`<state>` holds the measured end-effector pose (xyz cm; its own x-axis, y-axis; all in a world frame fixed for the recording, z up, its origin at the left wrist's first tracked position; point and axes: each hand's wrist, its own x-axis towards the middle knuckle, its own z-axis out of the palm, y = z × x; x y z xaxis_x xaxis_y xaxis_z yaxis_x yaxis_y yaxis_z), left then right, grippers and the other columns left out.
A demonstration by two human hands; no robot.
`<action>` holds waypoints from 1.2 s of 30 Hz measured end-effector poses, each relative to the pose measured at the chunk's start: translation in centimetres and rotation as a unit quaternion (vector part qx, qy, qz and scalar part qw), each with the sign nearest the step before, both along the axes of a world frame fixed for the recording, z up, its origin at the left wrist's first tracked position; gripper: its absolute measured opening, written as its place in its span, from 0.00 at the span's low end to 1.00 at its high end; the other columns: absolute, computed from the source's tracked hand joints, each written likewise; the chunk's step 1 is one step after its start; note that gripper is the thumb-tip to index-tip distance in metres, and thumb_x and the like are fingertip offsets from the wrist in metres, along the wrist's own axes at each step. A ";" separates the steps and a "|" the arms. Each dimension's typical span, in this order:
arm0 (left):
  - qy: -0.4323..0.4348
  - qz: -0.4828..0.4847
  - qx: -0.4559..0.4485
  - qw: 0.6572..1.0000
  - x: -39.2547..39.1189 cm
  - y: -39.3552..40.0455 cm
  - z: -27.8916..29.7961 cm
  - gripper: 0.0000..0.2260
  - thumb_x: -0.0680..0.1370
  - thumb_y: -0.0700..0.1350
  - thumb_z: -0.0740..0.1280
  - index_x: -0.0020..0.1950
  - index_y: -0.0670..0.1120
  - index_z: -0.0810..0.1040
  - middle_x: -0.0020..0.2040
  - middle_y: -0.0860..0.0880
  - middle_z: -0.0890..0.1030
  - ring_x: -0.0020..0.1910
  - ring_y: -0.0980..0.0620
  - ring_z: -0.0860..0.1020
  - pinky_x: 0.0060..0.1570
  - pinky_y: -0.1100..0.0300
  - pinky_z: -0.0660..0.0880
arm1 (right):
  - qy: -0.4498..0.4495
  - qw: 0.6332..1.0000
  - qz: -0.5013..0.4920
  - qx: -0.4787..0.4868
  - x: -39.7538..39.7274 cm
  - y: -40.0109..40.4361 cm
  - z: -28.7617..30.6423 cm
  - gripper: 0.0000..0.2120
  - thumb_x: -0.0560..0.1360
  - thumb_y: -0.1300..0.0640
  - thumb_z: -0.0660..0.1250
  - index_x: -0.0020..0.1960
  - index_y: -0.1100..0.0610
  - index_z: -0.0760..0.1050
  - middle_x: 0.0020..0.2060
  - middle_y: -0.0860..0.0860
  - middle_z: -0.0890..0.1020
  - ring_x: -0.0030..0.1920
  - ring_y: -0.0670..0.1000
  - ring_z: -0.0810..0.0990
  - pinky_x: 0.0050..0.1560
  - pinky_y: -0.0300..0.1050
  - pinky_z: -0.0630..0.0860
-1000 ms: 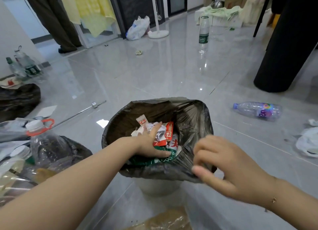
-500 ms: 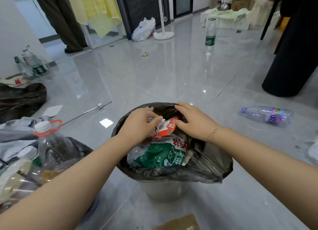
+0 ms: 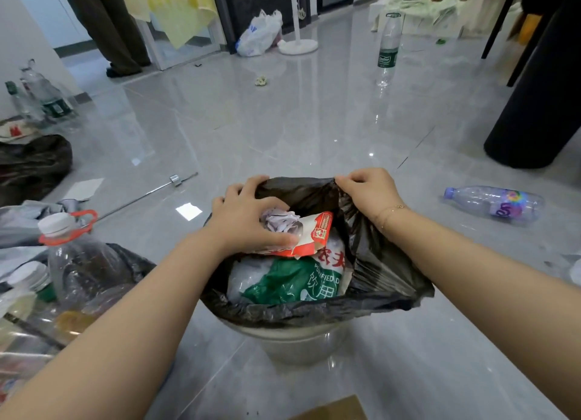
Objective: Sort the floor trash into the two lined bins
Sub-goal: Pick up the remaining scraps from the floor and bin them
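Note:
A bin (image 3: 295, 341) with a black liner (image 3: 377, 275) stands on the floor in front of me, full of wrappers: a green and white label bag (image 3: 292, 281), a red and white packet (image 3: 317, 234) and crumpled paper (image 3: 279, 221). My left hand (image 3: 245, 218) lies over the paper with its thumb on the red packet and its fingers curled on the liner's far rim. My right hand (image 3: 367, 193) pinches the far rim further right. A second black-lined bin (image 3: 125, 262) at left holds plastic bottles, one with a red ring cap (image 3: 63, 231).
On the grey tiles lie a clear bottle (image 3: 496, 204) at right, an upright bottle (image 3: 389, 48), a small crumpled scrap (image 3: 261, 80), white paper pieces (image 3: 188, 211) and a metal rod (image 3: 151, 191). A black bag (image 3: 31, 164) sits left, a black column (image 3: 534, 105) right.
My right hand has moved from the near rim across to the liner's far rim and taken hold there. My left hand shifted from inside the trash up toward the far rim.

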<state>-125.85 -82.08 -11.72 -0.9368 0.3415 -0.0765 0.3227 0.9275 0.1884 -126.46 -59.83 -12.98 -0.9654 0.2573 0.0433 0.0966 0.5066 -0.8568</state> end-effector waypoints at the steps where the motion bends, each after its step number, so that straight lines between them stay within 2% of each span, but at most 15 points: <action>1: -0.010 -0.003 -0.004 1.000 -0.3 0.0 0.3 0.29 0.61 0.73 0.69 0.61 0.69 0.73 0.76 0.57 0.54 0.71 0.46 0.58 0.67 0.47 0.56 | -0.028 0.998 -0.019 -0.059 -0.4 0.0 0.0 0.13 0.76 0.53 0.67 0.42 0.64 0.80 0.41 0.58 0.83 0.45 0.55 0.80 0.48 0.44 0.75; 3: -0.013 -0.009 -0.009 1.000 -0.7 0.1 0.5 0.29 0.63 0.73 0.69 0.63 0.69 0.72 0.76 0.55 0.54 0.70 0.45 0.60 0.68 0.47 0.56 | -0.098 0.980 -0.046 -0.167 -0.9 0.1 0.1 0.15 0.75 0.54 0.69 0.51 0.67 0.79 0.48 0.60 0.83 0.49 0.59 0.81 0.54 0.50 0.78; 5: -0.022 -0.010 -0.003 1.000 -0.6 0.0 0.4 0.35 0.62 0.76 0.64 0.67 0.69 0.68 0.78 0.54 0.51 0.74 0.45 0.55 0.72 0.47 0.51 | -0.154 0.964 -0.039 -0.211 -0.9 0.4 -0.1 0.15 0.75 0.53 0.70 0.53 0.64 0.77 0.47 0.59 0.81 0.45 0.57 0.80 0.47 0.48 0.79; 7: -0.042 -0.014 0.030 0.999 -0.2 -0.3 0.3 0.40 0.62 0.80 0.58 0.72 0.68 0.61 0.80 0.53 0.43 0.78 0.48 0.43 0.75 0.46 0.42 | -0.157 0.967 -0.021 -0.200 -0.5 0.7 -0.4 0.11 0.75 0.54 0.69 0.49 0.63 0.77 0.41 0.58 0.79 0.39 0.54 0.78 0.38 0.43 0.75; 8: -0.044 -0.020 0.060 0.997 0.2 -0.5 0.3 0.42 0.62 0.80 0.56 0.74 0.67 0.59 0.79 0.53 0.39 0.78 0.50 0.37 0.75 0.46 0.37 | -0.143 0.974 -0.017 -0.176 -0.1 1.0 -0.5 0.11 0.76 0.55 0.67 0.47 0.64 0.77 0.41 0.58 0.79 0.39 0.54 0.78 0.39 0.42 0.74; 10: -0.019 -0.044 0.115 0.992 1.1 -0.8 0.7 0.41 0.64 0.78 0.57 0.75 0.65 0.57 0.79 0.54 0.37 0.76 0.55 0.34 0.74 0.47 0.34 | -0.097 0.988 -0.011 -0.119 1.3 1.5 -0.6 0.12 0.78 0.58 0.63 0.53 0.64 0.80 0.49 0.57 0.82 0.50 0.55 0.80 0.53 0.45 0.75; 12: 0.019 -0.067 0.142 0.987 2.4 -0.7 1.2 0.36 0.70 0.74 0.60 0.75 0.63 0.59 0.79 0.55 0.40 0.77 0.58 0.38 0.75 0.49 0.36 | -0.053 0.996 0.010 -0.071 3.5 1.7 0.4 0.15 0.80 0.58 0.58 0.64 0.58 0.76 0.59 0.50 0.79 0.61 0.50 0.75 0.63 0.42 0.69; 14: 0.044 -0.085 0.159 0.983 3.8 -0.6 1.6 0.32 0.73 0.71 0.60 0.75 0.62 0.62 0.80 0.56 0.45 0.77 0.60 0.44 0.76 0.51 0.41 | -0.019 0.997 0.037 -0.064 5.9 1.7 1.3 0.17 0.81 0.55 0.58 0.69 0.53 0.71 0.62 0.45 0.75 0.63 0.44 0.71 0.65 0.40 0.65; 18: 0.051 -0.097 0.148 0.983 6.2 -0.2 1.6 0.31 0.72 0.65 0.61 0.75 0.61 0.61 0.80 0.55 0.51 0.78 0.57 0.51 0.76 0.50 0.51 | 0.019 0.995 0.053 -0.077 10.1 1.1 1.4 0.16 0.79 0.53 0.60 0.67 0.47 0.71 0.62 0.41 0.74 0.63 0.42 0.72 0.66 0.41 0.67; 21: 0.063 -0.067 0.155 0.984 6.4 -0.2 1.6 0.31 0.73 0.62 0.65 0.75 0.60 0.60 0.79 0.52 0.54 0.77 0.53 0.54 0.75 0.52 0.55 | 0.024 0.997 0.060 -0.042 11.9 0.3 0.8 0.20 0.79 0.53 0.62 0.71 0.46 0.67 0.68 0.41 0.68 0.67 0.40 0.66 0.72 0.43 0.62; 25: -0.024 -0.049 0.131 0.990 5.6 0.5 1.6 0.35 0.71 0.68 0.63 0.76 0.62 0.57 0.77 0.56 0.60 0.75 0.56 0.60 0.73 0.51 0.60 | 0.023 0.994 0.074 -0.078 13.3 -0.7 -0.3 0.28 0.79 0.51 0.62 0.76 0.46 0.58 0.75 0.42 0.60 0.74 0.40 0.57 0.75 0.46 0.56; 28: -0.119 -0.022 0.100 0.988 5.6 1.5 0.6 0.30 0.73 0.66 0.65 0.74 0.62 0.63 0.74 0.54 0.67 0.71 0.53 0.66 0.71 0.55 0.62 | 0.005 0.991 0.082 -0.106 14.1 -1.6 -1.1 0.33 0.79 0.50 0.61 0.78 0.46 0.48 0.76 0.39 0.51 0.75 0.37 0.49 0.76 0.41 0.50; 30: -0.161 0.007 0.105 0.981 5.4 1.7 0.0 0.30 0.71 0.68 0.65 0.71 0.63 0.67 0.70 0.53 0.72 0.68 0.52 0.70 0.70 0.54 0.65 | 0.007 0.989 0.082 -0.121 14.3 -2.1 -1.6 0.34 0.80 0.49 0.60 0.78 0.45 0.43 0.76 0.37 0.47 0.75 0.36 0.47 0.76 0.41 0.49; 32: -0.174 0.022 0.110 0.978 5.2 1.6 -0.2 0.35 0.66 0.71 0.64 0.72 0.64 0.67 0.71 0.54 0.71 0.69 0.52 0.70 0.71 0.53 0.64 | 0.008 0.986 0.073 -0.152 14.3 -2.3 -1.8 0.33 0.81 0.50 0.57 0.78 0.45 0.40 0.77 0.38 0.45 0.75 0.36 0.47 0.75 0.40 0.49; 36: -0.112 -0.008 0.077 0.991 6.1 1.7 0.4 0.28 0.76 0.64 0.63 0.75 0.59 0.64 0.74 0.57 0.66 0.72 0.54 0.65 0.72 0.54 0.61 | -0.002 0.979 0.064 -0.195 14.4 -2.1 -1.6 0.30 0.81 0.47 0.55 0.78 0.44 0.44 0.76 0.37 0.50 0.74 0.38 0.51 0.74 0.40 0.51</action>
<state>-119.73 -80.38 -11.33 -0.8961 0.3809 -0.2280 0.2718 0.8768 0.3966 -112.05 -61.96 -14.62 -0.9908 0.1297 -0.0374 0.0567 0.1487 -0.9872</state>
